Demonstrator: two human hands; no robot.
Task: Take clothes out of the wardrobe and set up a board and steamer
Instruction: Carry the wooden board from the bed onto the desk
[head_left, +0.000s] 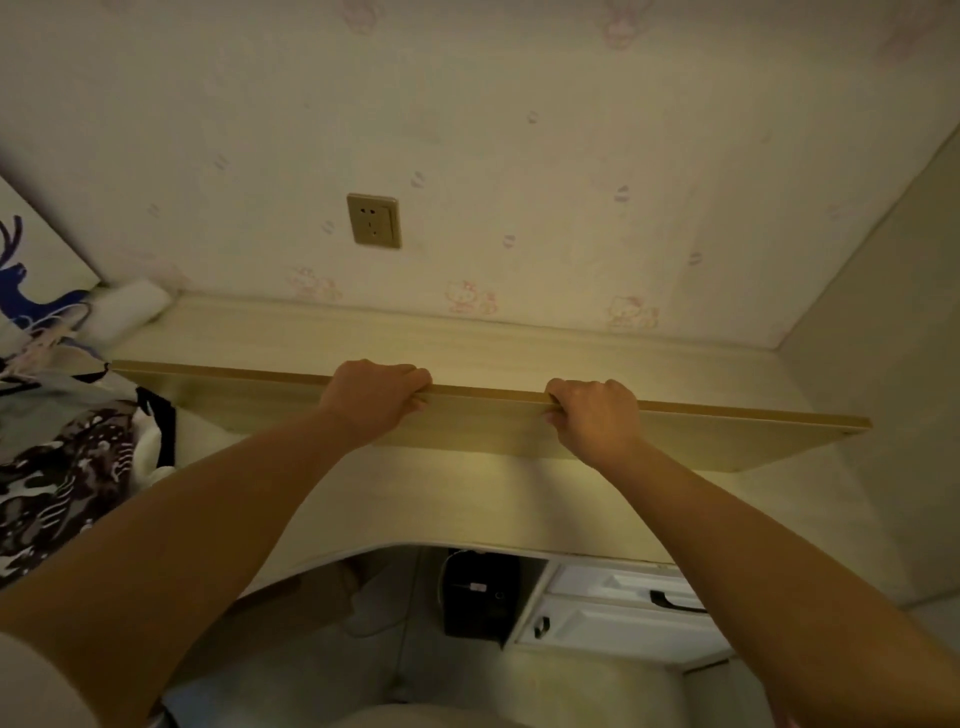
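A long pale wooden board (727, 436) stands on its edge across the desk (467, 509), tilted toward me. My left hand (374, 402) grips its top edge near the middle, fingers curled over the far side. My right hand (595, 415) grips the same edge a little to the right, fingers also curled over it. A heap of patterned clothes (62, 467) with white hangers (47, 327) lies at the desk's left end, touching the board's left tip. No steamer is in view.
A wall socket (374, 221) sits on the wallpapered wall above the desk. A white roll (130, 306) lies in the back left corner. Under the desk are a black box (480, 597) with cables and white drawers (618, 613). A side wall closes the right.
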